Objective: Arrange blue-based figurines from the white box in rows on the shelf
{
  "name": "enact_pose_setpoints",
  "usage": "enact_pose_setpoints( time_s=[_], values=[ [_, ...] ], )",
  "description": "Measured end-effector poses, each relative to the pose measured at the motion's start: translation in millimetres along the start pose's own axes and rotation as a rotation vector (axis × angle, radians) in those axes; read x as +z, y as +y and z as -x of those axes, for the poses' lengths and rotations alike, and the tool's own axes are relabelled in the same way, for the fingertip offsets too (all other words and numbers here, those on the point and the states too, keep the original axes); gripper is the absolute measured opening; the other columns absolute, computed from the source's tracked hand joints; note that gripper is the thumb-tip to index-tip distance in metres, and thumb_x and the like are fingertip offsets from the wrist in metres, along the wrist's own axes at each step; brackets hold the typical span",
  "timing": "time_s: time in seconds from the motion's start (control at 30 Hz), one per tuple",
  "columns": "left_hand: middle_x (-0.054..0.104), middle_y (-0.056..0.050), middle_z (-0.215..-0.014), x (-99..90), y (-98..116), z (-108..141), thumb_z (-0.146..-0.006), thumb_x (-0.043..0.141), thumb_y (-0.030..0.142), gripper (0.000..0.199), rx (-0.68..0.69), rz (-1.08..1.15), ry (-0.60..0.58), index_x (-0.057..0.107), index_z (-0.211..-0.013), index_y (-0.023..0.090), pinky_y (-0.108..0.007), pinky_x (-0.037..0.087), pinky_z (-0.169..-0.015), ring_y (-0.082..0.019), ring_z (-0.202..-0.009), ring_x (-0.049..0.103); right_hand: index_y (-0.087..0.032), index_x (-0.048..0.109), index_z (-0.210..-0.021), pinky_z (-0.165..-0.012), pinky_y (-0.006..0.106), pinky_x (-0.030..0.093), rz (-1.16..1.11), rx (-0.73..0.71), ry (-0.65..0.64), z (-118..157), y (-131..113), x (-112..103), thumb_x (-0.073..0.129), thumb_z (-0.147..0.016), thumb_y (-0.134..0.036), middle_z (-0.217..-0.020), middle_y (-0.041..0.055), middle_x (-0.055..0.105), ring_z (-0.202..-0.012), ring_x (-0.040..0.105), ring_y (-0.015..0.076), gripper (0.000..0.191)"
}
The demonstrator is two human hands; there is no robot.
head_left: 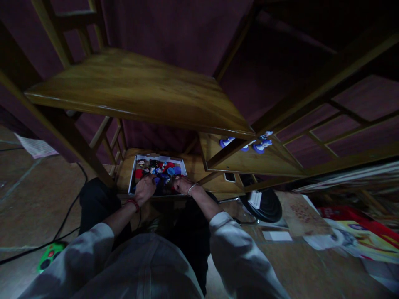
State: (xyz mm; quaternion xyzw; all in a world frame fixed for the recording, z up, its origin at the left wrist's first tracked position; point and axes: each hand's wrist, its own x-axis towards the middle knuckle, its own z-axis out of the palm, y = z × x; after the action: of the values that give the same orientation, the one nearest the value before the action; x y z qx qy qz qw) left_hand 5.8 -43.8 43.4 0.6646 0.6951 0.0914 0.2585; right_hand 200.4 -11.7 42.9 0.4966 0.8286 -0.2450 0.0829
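A shallow white box [131, 177] full of small toy figurines [160, 168] in blue, red, black and white sits on the low wooden shelf in front of me. My left hand [145, 189] is over the box's near left part, fingers curled down beside a blue-purple piece; what they hold, if anything, is hidden. At the near right side, my right hand [183, 185] reaches in with its fingers bent together next to something red. Its fingertips are too dark and small to make out any grip.
Above the box spans a wooden shelf [140, 89]. Several blue-and-white figurines [262, 145] stand on a side shelf [215, 145] to the right, with a phone [230, 177] below. A round black stool [264, 205] is at the right; a green controller [50, 256] and cables lie left.
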Motion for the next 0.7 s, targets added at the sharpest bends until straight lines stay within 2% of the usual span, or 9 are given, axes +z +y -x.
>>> enact_pose_setpoints(
  time_s=[0.1, 0.3, 0.5, 0.7],
  values=[
    [0.065, -0.007, -0.102, 1.2, -1.1, -1.0, -0.081, 0.040, 0.017, 0.033, -0.011, 0.001, -0.007, 0.057, -0.109, 0.022, -0.027, 0.044, -0.077, -0.019, -0.091, 0.061, -0.017, 0.066, -0.058, -0.060, 0.020, 0.038, 0.040, 0.002, -0.070, -0.3, 0.3, 0.2, 0.058, -0.061, -0.005, -0.066, 0.0011, 0.066, -0.068, 0.059, 0.0140, 0.015],
    [0.065, -0.008, -0.102, -2.2, 0.8, 0.9, -0.081, 0.041, 0.017, 0.033, -0.026, -0.002, -0.014, 0.057, -0.109, 0.022, -0.027, 0.044, -0.076, -0.019, -0.091, 0.061, -0.022, 0.070, -0.078, -0.069, 0.023, 0.040, 0.095, 0.015, -0.061, -0.1, -0.3, 0.3, 0.060, -0.060, -0.004, -0.085, 0.0033, 0.068, -0.085, 0.060, 0.0192, 0.027],
    [0.066, -0.008, -0.101, -0.8, 0.2, -0.8, -0.081, 0.042, 0.017, 0.032, -0.030, 0.003, -0.021, 0.058, -0.109, 0.022, -0.026, 0.044, -0.077, -0.018, -0.091, 0.061, -0.023, 0.070, -0.068, -0.068, 0.020, 0.041, 0.030, -0.031, 0.032, 3.3, -2.4, -6.7, 0.055, -0.066, -0.008, -0.076, -0.0013, 0.069, -0.077, 0.061, 0.0142, 0.021],
    [0.066, -0.007, -0.101, 0.7, -0.7, 0.5, -0.080, 0.042, 0.017, 0.033, -0.018, 0.016, -0.003, 0.058, -0.108, 0.023, -0.027, 0.044, -0.078, -0.019, -0.091, 0.061, -0.019, 0.069, -0.066, -0.065, 0.020, 0.040, 0.048, 0.045, -0.011, -3.2, -1.2, -0.5, 0.054, -0.067, -0.007, -0.073, 0.0003, 0.068, -0.073, 0.060, 0.0142, 0.020]
  ],
)
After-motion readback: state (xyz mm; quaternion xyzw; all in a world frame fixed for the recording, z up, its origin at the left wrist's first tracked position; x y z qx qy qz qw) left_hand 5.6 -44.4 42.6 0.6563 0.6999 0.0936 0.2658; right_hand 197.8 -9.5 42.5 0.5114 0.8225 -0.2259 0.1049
